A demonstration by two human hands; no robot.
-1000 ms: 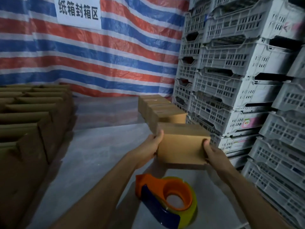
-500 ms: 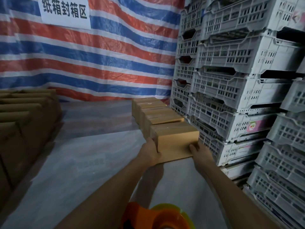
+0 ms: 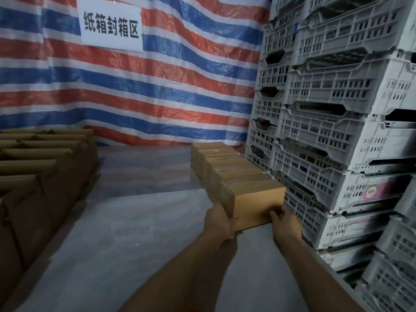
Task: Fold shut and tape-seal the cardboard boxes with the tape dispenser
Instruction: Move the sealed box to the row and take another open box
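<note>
My left hand (image 3: 219,221) grips the near left corner of the closed cardboard box (image 3: 258,197), fingers curled round its side, and my right hand (image 3: 282,220) clasps its lower right corner. The box sits at lower centre of the frame, touching the near end of the row of closed boxes (image 3: 219,157). I judge this to be setting a finished box in line. Next I should let go and fetch an open box (image 3: 33,167) from the left, plus the dispenser, which I cannot see. Beyond lie the grey sheeted table (image 3: 135,233), white crates (image 3: 337,113) at right, and a striped tarp (image 3: 168,91) with a sign (image 3: 111,24).
</note>
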